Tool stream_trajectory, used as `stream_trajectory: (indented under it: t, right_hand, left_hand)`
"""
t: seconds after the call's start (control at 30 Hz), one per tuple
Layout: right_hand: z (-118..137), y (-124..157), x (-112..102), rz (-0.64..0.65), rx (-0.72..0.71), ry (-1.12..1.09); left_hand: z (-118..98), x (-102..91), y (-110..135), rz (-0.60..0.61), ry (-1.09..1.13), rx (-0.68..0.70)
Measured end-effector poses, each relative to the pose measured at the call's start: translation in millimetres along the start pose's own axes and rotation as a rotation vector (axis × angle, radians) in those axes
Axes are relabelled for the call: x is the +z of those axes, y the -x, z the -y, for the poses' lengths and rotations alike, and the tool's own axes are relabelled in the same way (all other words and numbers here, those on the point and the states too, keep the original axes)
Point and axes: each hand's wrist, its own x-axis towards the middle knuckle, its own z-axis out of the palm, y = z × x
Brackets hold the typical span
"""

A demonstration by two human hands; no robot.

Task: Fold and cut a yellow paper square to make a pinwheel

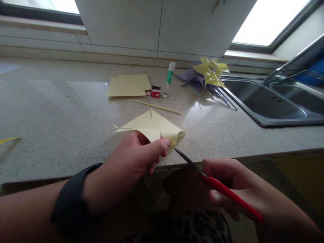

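My left hand (131, 165) pinches a pale yellow folded paper square (152, 126) by its near edge, holding it just above the counter's front edge. A dark band circles that wrist. My right hand (235, 189) grips red-handled scissors (217, 185). Their dark blades are closed or nearly so, and the tip points up-left at the paper's near right corner, almost touching it.
On the speckled counter (63, 111) lie a stack of yellow sheets (129, 85), a thin wooden stick (155, 106), a small red box (155, 91), a green-and-white glue bottle (170, 72) and finished yellow and purple pinwheels (210, 72). A steel sink (273, 101) sits right.
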Motion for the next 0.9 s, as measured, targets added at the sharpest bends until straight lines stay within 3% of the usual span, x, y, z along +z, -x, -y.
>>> stream_trajectory:
  t: [0.13, 0.37, 0.9]
  right_hand:
    - [7, -7, -9, 0.018, 0.042, 0.006]
    - [3, -17, -20, 0.050, -0.021, 0.003]
    - [5, -17, -17, 0.043, 0.001, 0.006]
  left_hand:
    - [-1, 0.1, -3, 0.025, 0.017, 0.016]
    - [-2, -0.3, -4, 0.017, 0.015, 0.020]
    - [0, -0.2, -3, 0.001, -0.002, -0.014]
